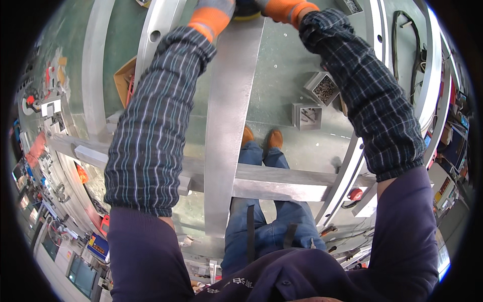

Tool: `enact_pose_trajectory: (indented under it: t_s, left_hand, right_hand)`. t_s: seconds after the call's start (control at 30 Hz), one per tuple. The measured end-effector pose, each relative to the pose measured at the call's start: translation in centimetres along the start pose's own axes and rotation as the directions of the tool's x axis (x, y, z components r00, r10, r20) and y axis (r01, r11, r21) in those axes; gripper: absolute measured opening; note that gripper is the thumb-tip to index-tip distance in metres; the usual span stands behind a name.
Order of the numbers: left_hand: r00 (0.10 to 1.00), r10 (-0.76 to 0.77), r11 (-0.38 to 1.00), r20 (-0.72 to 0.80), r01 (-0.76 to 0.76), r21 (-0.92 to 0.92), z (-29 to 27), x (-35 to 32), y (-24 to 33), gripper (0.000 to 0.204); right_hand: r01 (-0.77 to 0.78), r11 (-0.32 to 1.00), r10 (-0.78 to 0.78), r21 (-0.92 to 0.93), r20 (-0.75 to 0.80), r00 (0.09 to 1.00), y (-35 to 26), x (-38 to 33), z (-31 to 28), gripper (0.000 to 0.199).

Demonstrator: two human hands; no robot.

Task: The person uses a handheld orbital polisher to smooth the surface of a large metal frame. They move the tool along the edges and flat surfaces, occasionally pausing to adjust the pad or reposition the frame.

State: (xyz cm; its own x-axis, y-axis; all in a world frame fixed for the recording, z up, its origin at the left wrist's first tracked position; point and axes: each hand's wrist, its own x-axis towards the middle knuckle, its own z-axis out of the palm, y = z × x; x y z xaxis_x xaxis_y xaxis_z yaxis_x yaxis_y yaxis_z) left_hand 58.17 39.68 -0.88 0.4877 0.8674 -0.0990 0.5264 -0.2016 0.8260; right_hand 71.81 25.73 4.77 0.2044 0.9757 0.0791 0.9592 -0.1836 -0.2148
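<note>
Up at the top centre of the frame, both hands in orange-and-grey work gloves — left hand [212, 15], right hand [284, 9] — close on a small yellow-and-black hand tool [246, 11], mostly cut off by the rim; its kind I cannot tell. It rests on the upper end of a long flat grey metal bar [229, 126] running down the middle. Judged by looks, the bar is stiff, heavy and smooth — best held by its edges.

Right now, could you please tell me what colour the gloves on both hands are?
Orange with grey: left glove, right glove, seen in the head view.
</note>
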Motion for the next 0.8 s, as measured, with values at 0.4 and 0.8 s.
enact_pose_trajectory:
  t_s: [0.4, 0.8]
  left_hand:
    - [1.000, -0.009, 0.999, 0.015, 0.010, -0.042, -3.8, -7.5, -0.8, 0.063]
    - [0.927, 0.372, 0.927, 0.050, -0.368, -0.075, -5.2, -9.1, -5.8, 0.033]
  right_hand:
    - [-0.124, 0.980, 0.109, 0.157, 0.102, 0.989, -4.2, -2.7, 0.4, 0.051]
    - [-0.261, 0.916, 0.171, 0.303, 0.292, 0.941, -7.2, -3.6, -2.0, 0.056]
